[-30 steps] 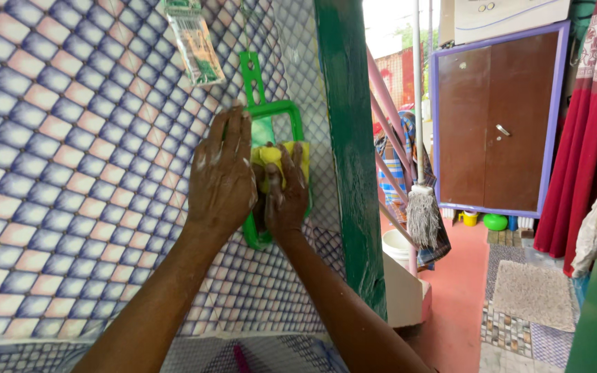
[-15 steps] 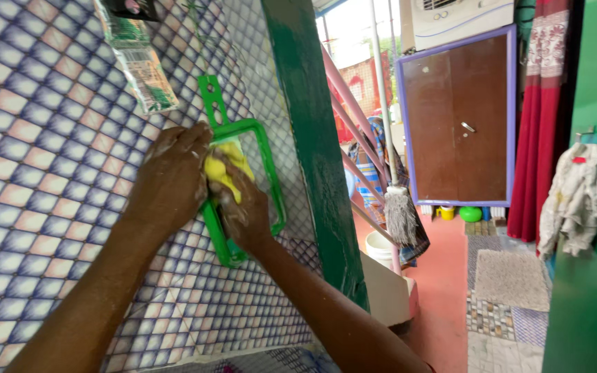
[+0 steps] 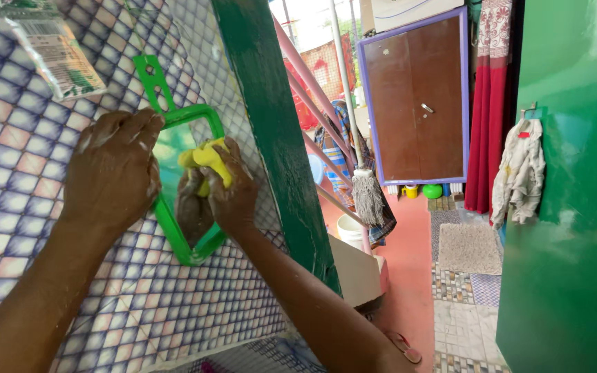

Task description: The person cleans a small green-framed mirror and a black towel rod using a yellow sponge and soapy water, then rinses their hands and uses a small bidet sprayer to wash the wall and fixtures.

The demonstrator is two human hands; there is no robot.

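Head camera view, looking along a tiled wall (image 3: 50,290) patterned in blue, white and pink diamonds, which fills the left half of the frame. A green painted post (image 3: 271,131) rises just right of the wall, and a green painted surface (image 3: 575,207) closes off the right edge, with a pale cloth (image 3: 519,173) hanging from a hook on it. Between them, across a red floor (image 3: 409,276), stands a brown door with a purple frame (image 3: 416,97), a red curtain (image 3: 492,103) beside it, and a mop (image 3: 367,197) leaning on a long pole.

Against the tiles hangs a small mirror in a green plastic frame (image 3: 174,235), its handle pointing up and to the left. The left hand (image 3: 112,173), fingers curled and flecked with white suds, is clamped on the frame's left edge and upper corner, covering that side. The right hand (image 3: 229,190) is closed around a yellow sponge (image 3: 205,159) and presses it to the glass in the upper part of the mirror, just beside the left hand's fingertips. The mirror thus lies between the two hands, with its lower rim showing below both wrists; the right hand's reflection shows dark in the glass. A clear plastic packet (image 3: 50,48) hangs on the wall above the left hand.
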